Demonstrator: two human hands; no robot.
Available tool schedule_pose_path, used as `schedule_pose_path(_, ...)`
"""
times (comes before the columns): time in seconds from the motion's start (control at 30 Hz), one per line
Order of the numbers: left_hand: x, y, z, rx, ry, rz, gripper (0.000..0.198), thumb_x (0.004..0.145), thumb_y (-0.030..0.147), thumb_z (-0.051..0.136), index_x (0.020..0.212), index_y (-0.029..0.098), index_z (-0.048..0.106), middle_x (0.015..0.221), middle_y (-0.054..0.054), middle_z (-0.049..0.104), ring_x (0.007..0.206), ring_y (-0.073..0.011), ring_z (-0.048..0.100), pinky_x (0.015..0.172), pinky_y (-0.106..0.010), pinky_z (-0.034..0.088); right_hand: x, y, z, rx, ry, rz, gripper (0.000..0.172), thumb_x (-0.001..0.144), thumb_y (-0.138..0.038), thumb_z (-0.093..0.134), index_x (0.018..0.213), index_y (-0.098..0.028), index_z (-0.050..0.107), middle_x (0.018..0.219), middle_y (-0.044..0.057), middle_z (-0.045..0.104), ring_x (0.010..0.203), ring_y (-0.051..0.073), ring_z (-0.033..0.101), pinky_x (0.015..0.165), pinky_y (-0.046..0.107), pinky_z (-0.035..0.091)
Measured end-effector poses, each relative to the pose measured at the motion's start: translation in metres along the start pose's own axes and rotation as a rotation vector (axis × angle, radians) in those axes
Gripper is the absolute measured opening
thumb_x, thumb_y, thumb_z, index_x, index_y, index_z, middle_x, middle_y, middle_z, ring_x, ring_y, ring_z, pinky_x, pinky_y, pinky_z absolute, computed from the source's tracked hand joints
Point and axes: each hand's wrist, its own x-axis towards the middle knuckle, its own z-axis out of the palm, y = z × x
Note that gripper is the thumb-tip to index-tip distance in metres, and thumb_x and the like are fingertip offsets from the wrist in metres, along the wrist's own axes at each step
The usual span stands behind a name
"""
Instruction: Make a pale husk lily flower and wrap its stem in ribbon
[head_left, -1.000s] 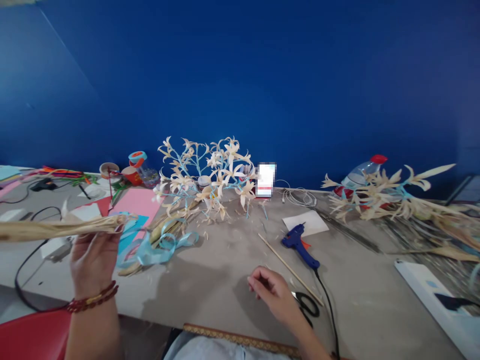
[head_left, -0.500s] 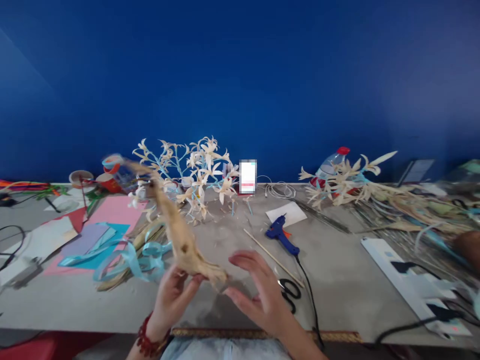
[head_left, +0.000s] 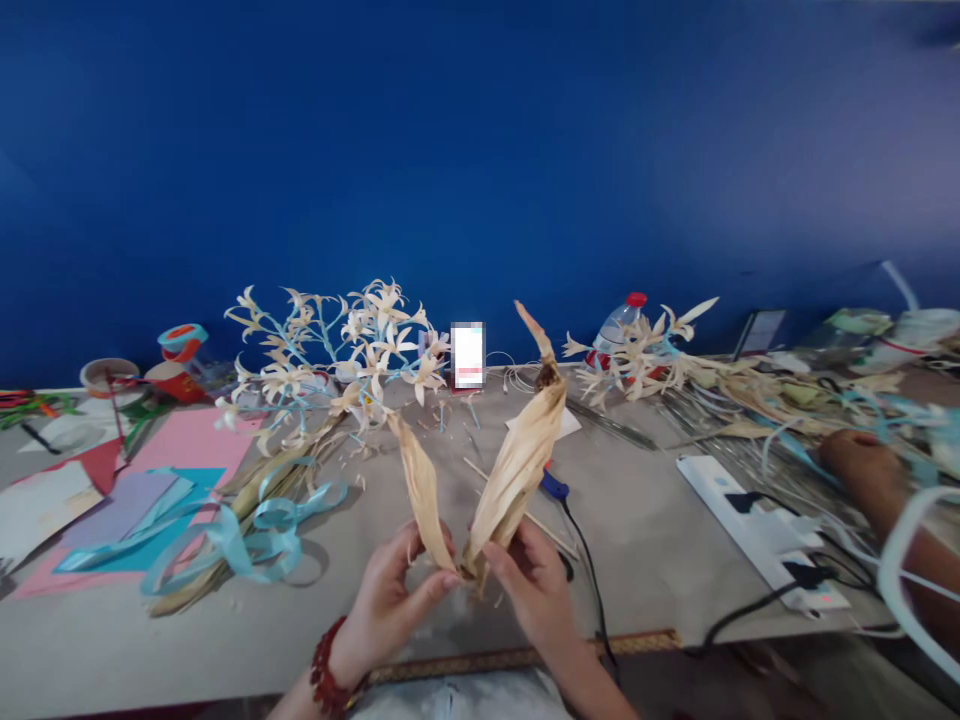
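Observation:
A dry, pale corn husk (head_left: 517, 465) stands upright near the front of the table, its dark narrow tip pointing up. My right hand (head_left: 529, 580) pinches its lower end. One separate-looking strip of husk (head_left: 421, 485) leans to the left, and my left hand (head_left: 409, 585) holds it near its base, thumb against the fingers. The two pieces meet at the bottom between my hands. Behind the large husk, the blue glue gun (head_left: 555, 486) is mostly hidden, with its black cord running forward.
White husk flowers (head_left: 382, 340) on blue stems stand at the back left. Blue ribbon (head_left: 259, 540) curls over dry leaves. Coloured paper lies left. A white power strip (head_left: 750, 530) lies right, near another person's hand (head_left: 862, 465). A red-capped bottle (head_left: 619, 325) is behind.
The husk has swung upright and to the right, and a strip now leans apart from it. My right hand has closed on the husk. The view has turned slightly right.

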Motion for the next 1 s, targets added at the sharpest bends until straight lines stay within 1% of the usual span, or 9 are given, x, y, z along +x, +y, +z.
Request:
schedule_pose_path(0.17, 0.007, 0.011, 0.010, 0.049, -0.050, 0.039, 0.012, 0.080, 0.034, 0.068, 0.084, 0.022, 0.065, 0.081, -0.005, 0.066, 0.074, -0.0196, 0.061, 0.070, -0.029, 0.048, -0.002, 0.013, -0.007, 0.218, -0.011, 0.114, 0.036, 0.081, -0.054, 0.061, 0.101, -0.024, 0.067, 0.091, 0.008, 0.071, 0.083, 0.026, 0.065, 0.076, 0.038, 0.053)
schedule_pose_path(0.33, 0.015, 0.023, 0.019, 0.046, -0.160, 0.073, 0.017, 0.088, 0.037, 0.058, 0.087, 0.023, 0.067, 0.080, -0.006, 0.067, 0.077, -0.0207, 0.062, 0.074, -0.030, 0.048, -0.002, 0.020, -0.007, 0.221, 0.046, 0.158, 0.043, 0.077, -0.061, 0.060, 0.099, -0.025, 0.068, 0.094, 0.009, 0.071, 0.085, 0.028, 0.066, 0.075, 0.040, 0.053)
schedule_pose_path(0.4, 0.018, 0.024, 0.023, 0.063, -0.106, 0.030, 0.016, 0.088, 0.034, 0.056, 0.087, 0.023, 0.068, 0.083, -0.006, 0.069, 0.081, -0.0211, 0.062, 0.076, -0.030, 0.048, -0.001, 0.019, -0.005, 0.232, 0.055, 0.157, 0.043, 0.077, -0.060, 0.061, 0.102, -0.025, 0.066, 0.094, 0.008, 0.071, 0.085, 0.027, 0.066, 0.074, 0.038, 0.053)
schedule_pose_path(0.5, 0.023, 0.024, 0.029, 0.078, -0.007, -0.049, 0.015, 0.085, 0.031, 0.060, 0.076, 0.021, 0.066, 0.074, -0.004, 0.067, 0.071, -0.0187, 0.060, 0.068, -0.028, 0.047, 0.000, 0.014, -0.004, 0.190, 0.050, 0.119, 0.036, 0.079, -0.052, 0.064, 0.101, -0.023, 0.063, 0.095, 0.007, 0.069, 0.088, 0.025, 0.064, 0.078, 0.035, 0.052)
schedule_pose_path(0.57, 0.026, 0.025, 0.031, 0.075, -0.004, -0.077, 0.018, 0.084, 0.031, 0.061, 0.071, 0.019, 0.064, 0.069, -0.002, 0.064, 0.066, -0.0167, 0.057, 0.064, -0.026, 0.045, 0.000, 0.010, -0.005, 0.141, 0.068, 0.072, 0.031, 0.080, -0.047, 0.065, 0.099, -0.023, 0.061, 0.094, 0.006, 0.068, 0.087, 0.023, 0.063, 0.080, 0.033, 0.051)
schedule_pose_path(0.67, 0.029, 0.025, 0.032, -0.034, -0.058, -0.125, 0.024, 0.086, 0.036, 0.059, 0.072, 0.018, 0.065, 0.069, -0.002, 0.063, 0.066, -0.0160, 0.056, 0.063, -0.025, 0.043, -0.002, 0.006, -0.011, 0.071, 0.152, 0.016, 0.028, 0.083, -0.043, 0.063, 0.103, -0.024, 0.056, 0.095, 0.005, 0.064, 0.083, 0.021, 0.061, 0.075, 0.030, 0.051)
schedule_pose_path(0.83, 0.032, 0.023, 0.036, -0.297, -0.095, -0.248, 0.029, 0.084, 0.042, 0.060, 0.071, 0.017, 0.064, 0.062, 0.000, 0.057, 0.059, -0.0133, 0.050, 0.057, -0.024, 0.040, -0.005, 0.001, -0.025, -0.066, 0.425, -0.119, 0.020, 0.088, -0.037, 0.058, 0.102, -0.025, 0.050, 0.091, 0.003, 0.055, 0.076, 0.018, 0.055, 0.064, 0.027, 0.047)
schedule_pose_path(0.9, 0.033, 0.023, 0.039, -0.368, -0.088, -0.280, 0.028, 0.082, 0.043, 0.063, 0.072, 0.017, 0.065, 0.064, 0.000, 0.058, 0.060, -0.0132, 0.050, 0.058, -0.023, 0.041, -0.007, -0.009, -0.028, -0.207, 0.377, -0.248, 0.012, 0.088, -0.033, 0.057, 0.096, -0.024, 0.054, 0.091, 0.005, 0.054, 0.081, 0.020, 0.054, 0.071, 0.030, 0.047)
schedule_pose_path(1.0, 0.034, 0.022, 0.041, -0.435, -0.076, -0.292, 0.024, 0.083, 0.040, 0.064, 0.075, 0.017, 0.066, 0.068, 0.000, 0.059, 0.064, -0.0131, 0.052, 0.062, -0.023, 0.042, -0.007, -0.028, -0.027, -0.482, 0.097, -0.397, 0.006, 0.084, -0.027, 0.062, 0.085, -0.022, 0.059, 0.088, 0.006, 0.055, 0.087, 0.023, 0.053, 0.079, 0.035, 0.044)
